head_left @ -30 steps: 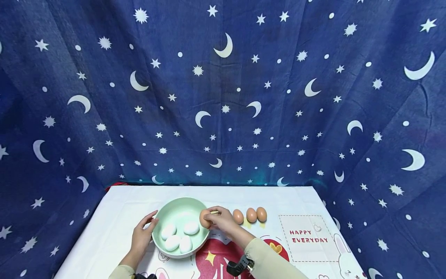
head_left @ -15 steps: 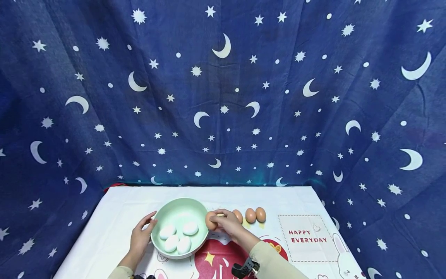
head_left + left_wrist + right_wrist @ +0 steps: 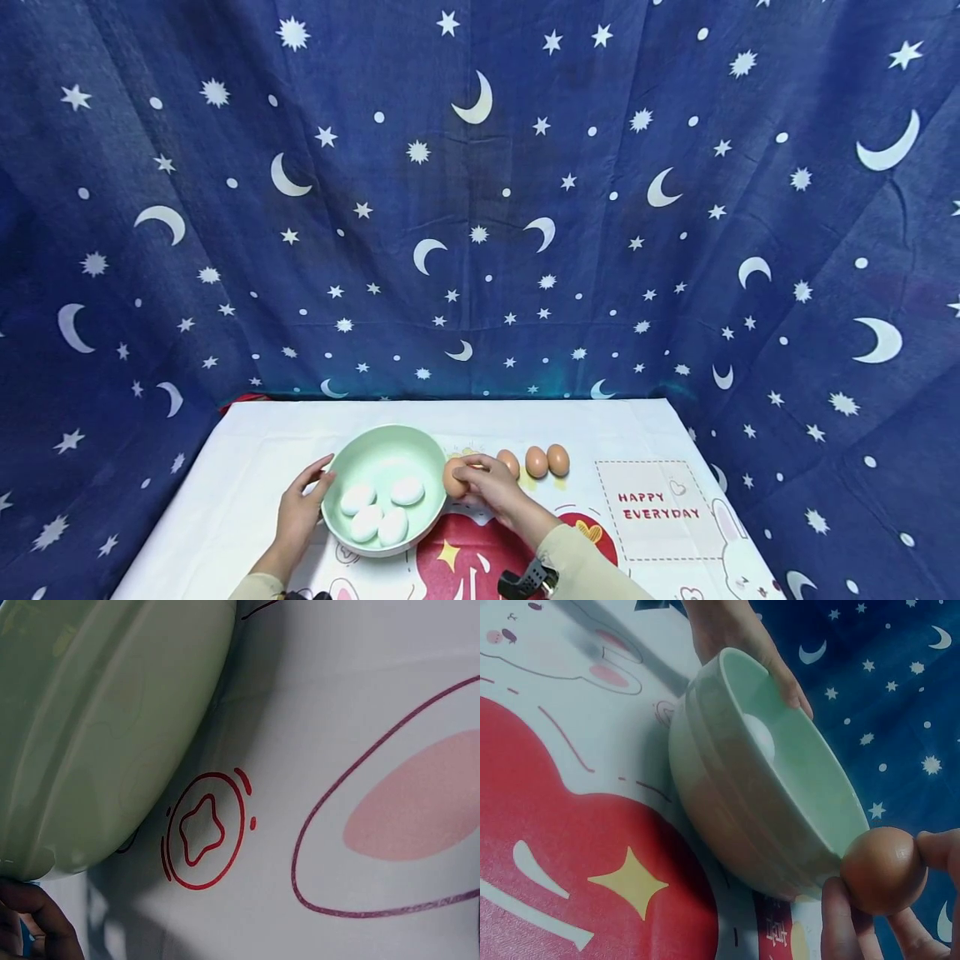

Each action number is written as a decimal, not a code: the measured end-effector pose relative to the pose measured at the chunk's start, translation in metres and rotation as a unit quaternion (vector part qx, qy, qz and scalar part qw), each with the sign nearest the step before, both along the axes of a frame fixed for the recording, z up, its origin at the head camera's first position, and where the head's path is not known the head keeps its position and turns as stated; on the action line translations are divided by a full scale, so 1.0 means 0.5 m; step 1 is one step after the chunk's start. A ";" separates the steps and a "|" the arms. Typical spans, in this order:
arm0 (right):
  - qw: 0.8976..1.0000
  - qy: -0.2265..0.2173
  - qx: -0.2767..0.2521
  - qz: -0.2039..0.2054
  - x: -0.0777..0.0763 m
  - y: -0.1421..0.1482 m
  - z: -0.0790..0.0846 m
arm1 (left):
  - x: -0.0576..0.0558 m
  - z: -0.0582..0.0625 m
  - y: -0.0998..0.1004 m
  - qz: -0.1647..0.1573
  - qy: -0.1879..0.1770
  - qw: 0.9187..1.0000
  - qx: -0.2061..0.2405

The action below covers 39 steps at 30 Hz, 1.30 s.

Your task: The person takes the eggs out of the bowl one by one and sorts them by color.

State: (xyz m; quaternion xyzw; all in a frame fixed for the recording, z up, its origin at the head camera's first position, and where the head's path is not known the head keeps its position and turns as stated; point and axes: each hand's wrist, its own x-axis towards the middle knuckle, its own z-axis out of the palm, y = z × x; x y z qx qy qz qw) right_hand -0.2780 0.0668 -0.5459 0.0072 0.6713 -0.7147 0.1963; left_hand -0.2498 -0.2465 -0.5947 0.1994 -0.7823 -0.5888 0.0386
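Note:
A pale green bowl (image 3: 386, 442) stands on the table with several white eggs (image 3: 366, 523) in it. My left hand (image 3: 297, 512) holds the bowl at its left side, a digit over the rim in the right wrist view and curled fingers (image 3: 37, 915) low against its outer wall in the left wrist view. My right hand (image 3: 491, 487) pinches a brown egg (image 3: 885, 870) between thumb and fingers, just outside the bowl's right rim. Three more brown eggs (image 3: 536, 461) lie in a row to the right, the nearest partly hidden behind my right hand.
A white printed cloth (image 3: 247, 467) covers the table, with a red pattern in front and a "HAPPY EVERYDAY" box (image 3: 660, 510) at the right. A blue curtain (image 3: 510, 267) with moons and stars encloses the back and sides. My right wrist wears a black strap (image 3: 525, 578).
My right hand has moved the brown egg a little to the right, from overlapping the bowl's right rim to just outside it. The left hand keeps its place on the bowl.

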 end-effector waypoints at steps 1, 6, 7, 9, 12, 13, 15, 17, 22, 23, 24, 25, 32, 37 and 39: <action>1.000 0.004 -0.004 0.001 0.001 0.001 -0.001 | 0.000 0.000 0.000 -0.001 -0.002 1.000 -0.001; 1.000 0.025 -0.005 0.007 0.004 0.011 -0.005 | 0.001 0.000 -0.001 -0.002 0.000 1.000 -0.002; 1.000 0.023 0.002 0.005 0.004 0.012 -0.007 | 0.001 0.000 -0.001 -0.003 0.001 1.000 -0.003; 1.000 0.016 0.016 0.000 0.003 0.017 -0.013 | 0.001 -0.001 -0.002 -0.002 0.001 1.000 -0.005; 1.000 0.004 0.029 -0.009 0.002 0.028 -0.025 | 0.001 -0.003 -0.002 0.000 0.000 1.000 -0.004; 1.000 0.003 0.025 -0.008 0.003 0.033 -0.028 | 0.001 -0.003 -0.002 0.000 0.001 1.000 -0.005; 1.000 0.002 0.018 -0.008 0.004 0.046 -0.030 | 0.000 -0.004 -0.002 -0.001 0.003 1.000 -0.006; 1.000 0.001 0.016 -0.009 0.004 0.060 -0.030 | 0.000 -0.004 -0.001 -0.001 0.004 1.000 -0.005; 1.000 -0.002 0.015 -0.017 0.005 0.096 -0.026 | 0.000 -0.005 0.000 0.008 0.007 1.000 0.004; 1.000 -0.002 0.013 -0.018 0.005 0.102 -0.026 | 0.000 -0.005 0.000 0.007 0.008 1.000 0.005; 1.000 -0.003 0.012 -0.020 0.005 0.109 -0.026 | 0.000 -0.005 0.000 0.007 0.008 1.000 0.004; 1.000 -0.003 0.012 -0.022 0.004 0.115 -0.027 | 0.000 -0.004 0.000 0.005 0.009 1.000 0.002; 0.999 -0.009 0.036 -0.035 0.001 0.158 -0.035 | 0.000 0.001 0.000 0.005 0.005 1.000 -0.003; 0.996 -0.016 0.066 -0.052 0.000 0.198 -0.037 | 0.000 0.002 0.000 0.003 0.003 1.000 -0.005; 0.996 -0.027 0.062 -0.063 0.002 0.216 -0.039 | 0.000 0.003 0.000 0.002 0.003 1.000 -0.006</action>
